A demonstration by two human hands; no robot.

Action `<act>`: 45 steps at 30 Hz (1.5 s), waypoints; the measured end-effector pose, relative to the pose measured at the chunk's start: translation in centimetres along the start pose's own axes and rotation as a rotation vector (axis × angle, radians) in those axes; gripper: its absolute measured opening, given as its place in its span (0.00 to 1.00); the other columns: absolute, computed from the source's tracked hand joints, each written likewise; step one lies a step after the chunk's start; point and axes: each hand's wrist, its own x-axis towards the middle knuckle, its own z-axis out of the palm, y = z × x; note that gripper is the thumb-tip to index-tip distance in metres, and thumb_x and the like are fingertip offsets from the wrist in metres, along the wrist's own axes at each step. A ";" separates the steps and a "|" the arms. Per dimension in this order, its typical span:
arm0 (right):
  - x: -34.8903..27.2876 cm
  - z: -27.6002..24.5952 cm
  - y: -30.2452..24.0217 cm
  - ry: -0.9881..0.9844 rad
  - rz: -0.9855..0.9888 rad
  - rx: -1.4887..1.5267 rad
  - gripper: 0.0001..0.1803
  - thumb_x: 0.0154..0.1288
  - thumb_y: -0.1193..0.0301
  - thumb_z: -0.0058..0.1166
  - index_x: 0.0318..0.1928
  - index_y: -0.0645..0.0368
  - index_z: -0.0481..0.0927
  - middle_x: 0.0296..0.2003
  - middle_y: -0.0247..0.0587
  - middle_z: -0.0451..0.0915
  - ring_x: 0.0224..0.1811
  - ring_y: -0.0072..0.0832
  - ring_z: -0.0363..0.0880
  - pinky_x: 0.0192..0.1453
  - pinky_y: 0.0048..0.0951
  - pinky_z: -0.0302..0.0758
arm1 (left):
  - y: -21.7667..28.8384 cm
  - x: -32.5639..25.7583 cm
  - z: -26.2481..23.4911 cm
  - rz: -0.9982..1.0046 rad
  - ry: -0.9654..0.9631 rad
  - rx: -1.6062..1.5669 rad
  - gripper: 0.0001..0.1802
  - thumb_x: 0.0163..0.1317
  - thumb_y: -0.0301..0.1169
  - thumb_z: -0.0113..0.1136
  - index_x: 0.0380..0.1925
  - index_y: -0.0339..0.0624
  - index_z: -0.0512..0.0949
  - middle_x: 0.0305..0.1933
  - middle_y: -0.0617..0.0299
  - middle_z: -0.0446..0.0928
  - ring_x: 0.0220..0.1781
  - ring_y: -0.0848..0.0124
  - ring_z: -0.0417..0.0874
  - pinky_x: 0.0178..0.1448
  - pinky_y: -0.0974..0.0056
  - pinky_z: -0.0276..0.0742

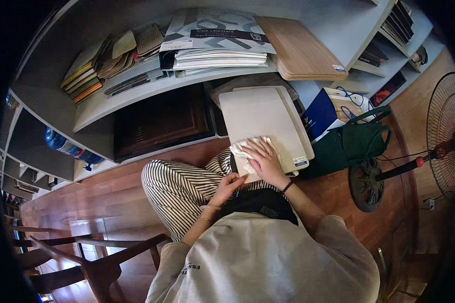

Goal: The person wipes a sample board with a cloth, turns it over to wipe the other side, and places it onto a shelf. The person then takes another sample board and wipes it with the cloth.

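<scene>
A cream-coloured flat panel (260, 113) with rounded corners and a small label lies tilted over my lap. At least one similar panel shows beneath its right edge. My right hand (264, 160), a dark bead bracelet on its wrist, presses a crumpled white cloth (240, 150) onto the panel's lower part. The cloth bunches out around its fingers. My left hand (229, 186) pinches the panel's near left corner, its fingertips partly hidden.
Ahead, a shelf (136, 96) holds a thick binder (217, 38), sample pieces (88, 65) and a wood-grain panel (303, 45). To the right stand a blue-and-white box (323, 113), a dark green bag (351, 146) and a fan (447, 136). A wooden chair (98, 267) is at lower left.
</scene>
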 end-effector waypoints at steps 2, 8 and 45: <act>0.4 -0.2 0.9 -0.008 0.010 0.023 0.23 0.70 0.66 0.50 0.64 0.43 0.73 0.69 0.34 0.66 0.74 0.47 0.55 0.77 0.51 0.50 | 0.5 -0.1 0.4 0.000 0.001 -0.001 0.12 0.71 0.36 0.56 0.35 0.38 0.79 0.32 0.69 0.79 0.39 0.78 0.80 0.45 0.74 0.72; 4.8 0.4 4.3 0.016 0.108 0.014 0.23 0.70 0.65 0.49 0.65 0.43 0.73 0.69 0.34 0.67 0.73 0.48 0.57 0.77 0.50 0.51 | 0.9 -0.5 0.9 0.007 0.009 -0.064 0.12 0.71 0.37 0.56 0.37 0.38 0.80 0.34 0.67 0.80 0.41 0.76 0.82 0.47 0.72 0.73; -1.6 -2.4 3.0 0.147 0.225 -0.011 0.22 0.69 0.64 0.51 0.63 0.46 0.75 0.68 0.38 0.69 0.73 0.49 0.59 0.75 0.48 0.55 | 6.2 3.3 5.4 0.756 0.184 1.224 0.31 0.62 0.44 0.60 0.60 0.36 0.70 0.67 0.46 0.68 0.72 0.52 0.65 0.75 0.51 0.57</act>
